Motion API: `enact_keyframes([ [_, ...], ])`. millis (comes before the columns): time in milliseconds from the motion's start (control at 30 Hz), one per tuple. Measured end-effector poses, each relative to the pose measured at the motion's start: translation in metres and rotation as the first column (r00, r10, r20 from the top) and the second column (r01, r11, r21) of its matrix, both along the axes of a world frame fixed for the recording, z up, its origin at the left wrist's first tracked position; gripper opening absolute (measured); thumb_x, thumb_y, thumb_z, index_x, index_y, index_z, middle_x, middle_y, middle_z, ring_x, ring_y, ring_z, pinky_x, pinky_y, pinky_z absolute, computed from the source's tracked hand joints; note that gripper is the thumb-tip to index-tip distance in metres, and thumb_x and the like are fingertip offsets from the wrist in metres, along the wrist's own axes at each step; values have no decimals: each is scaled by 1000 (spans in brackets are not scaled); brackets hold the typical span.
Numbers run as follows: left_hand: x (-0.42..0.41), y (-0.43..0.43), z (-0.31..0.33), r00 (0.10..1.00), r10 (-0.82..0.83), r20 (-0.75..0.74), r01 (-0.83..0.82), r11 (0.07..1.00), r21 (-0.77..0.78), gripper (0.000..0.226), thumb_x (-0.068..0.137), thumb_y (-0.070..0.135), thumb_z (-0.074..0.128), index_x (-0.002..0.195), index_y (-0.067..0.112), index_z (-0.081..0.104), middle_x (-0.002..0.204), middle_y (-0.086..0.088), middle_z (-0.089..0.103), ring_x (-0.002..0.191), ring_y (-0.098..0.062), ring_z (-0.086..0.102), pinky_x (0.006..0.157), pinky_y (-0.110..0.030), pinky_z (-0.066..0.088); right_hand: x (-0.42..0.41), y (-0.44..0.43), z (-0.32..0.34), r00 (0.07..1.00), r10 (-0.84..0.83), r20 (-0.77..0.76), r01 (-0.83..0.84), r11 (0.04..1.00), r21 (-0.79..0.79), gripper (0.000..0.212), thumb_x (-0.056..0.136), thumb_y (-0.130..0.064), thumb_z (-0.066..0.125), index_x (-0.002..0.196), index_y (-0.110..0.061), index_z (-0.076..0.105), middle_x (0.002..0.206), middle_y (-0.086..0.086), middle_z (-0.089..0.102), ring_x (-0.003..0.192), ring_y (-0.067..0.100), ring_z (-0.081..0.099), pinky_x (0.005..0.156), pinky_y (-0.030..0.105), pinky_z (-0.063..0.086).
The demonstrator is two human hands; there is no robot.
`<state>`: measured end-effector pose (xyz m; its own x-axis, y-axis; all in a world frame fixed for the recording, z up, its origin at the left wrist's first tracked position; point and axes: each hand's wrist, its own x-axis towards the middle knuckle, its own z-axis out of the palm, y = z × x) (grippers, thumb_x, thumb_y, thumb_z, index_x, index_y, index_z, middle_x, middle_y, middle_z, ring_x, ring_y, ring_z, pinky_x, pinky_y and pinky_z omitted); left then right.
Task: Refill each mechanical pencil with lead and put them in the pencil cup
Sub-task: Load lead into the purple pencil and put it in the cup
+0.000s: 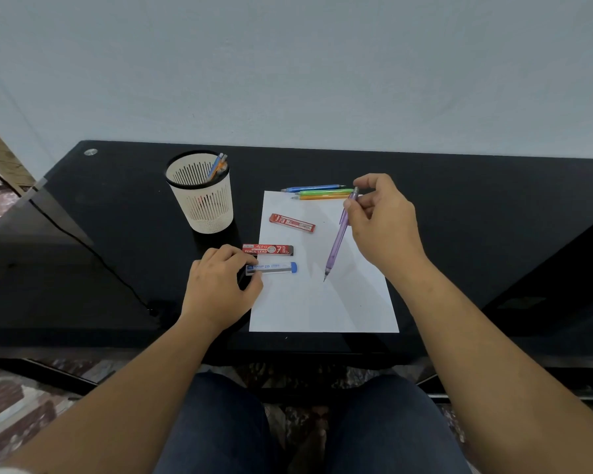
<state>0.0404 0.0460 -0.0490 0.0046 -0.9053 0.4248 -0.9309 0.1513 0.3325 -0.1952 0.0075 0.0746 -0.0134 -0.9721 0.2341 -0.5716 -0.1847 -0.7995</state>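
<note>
Pencil cup (199, 195) stood far left on desk (117, 206). Left hand (220, 289) pinched end of blue-capped lead tube (272, 267) at left edge of paper (322, 302). Right hand (382, 222) gripped purple pencil (337, 241) near its top, tip down over paper; 3 pencils (319, 192) lay at far edge.

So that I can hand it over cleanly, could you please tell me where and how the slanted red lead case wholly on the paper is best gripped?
Pinch the red lead case across its two long edges near the middle, coming straight down from above. It lies flat and slanted on the white paper, apart from the other things, so both long sides are open.
</note>
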Motion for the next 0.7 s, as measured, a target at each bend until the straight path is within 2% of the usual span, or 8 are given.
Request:
enact_keyframes([
  [233,-2,1,2,1000,5,0,-5,1000,8,21,81,33,68,99,24,71,95,10,60,84,-11,50,71,-31,40,1,2,-1,1000,29,4,-29,999,-14,23,94,-22,55,111,-27,41,100,-9,58,94,4,58,50,-1,40],
  [400,-2,1,3,1000,9,5,-9,1000,12,21,81,34,68,100,24,71,96,11,60,85,-10,50,72,-30,40,1,3,-1,1000,29,8,-29,999,-16,20,94,-22,55,107,-28,40,100,-8,58,93,5,58,49,0,40],
  [567,-2,1,3,1000,12,11,-12,1000,7,21,81,34,68,100,24,71,96,11,59,85,-10,49,71,-28,36,1,3,0,999,31,19,-30,999,-30,28,94,-22,56,119,-23,43,99,-10,59,93,4,59,52,0,42],
  [700,-2,1,3,1000,14,14,-14,1000,14,22,82,35,68,101,25,71,97,11,60,86,-10,49,71,-28,37,0,4,1,1000,24,5,-24,999,-49,27,94,-22,56,118,-22,45,98,-11,58,91,3,59,53,-1,42],
])
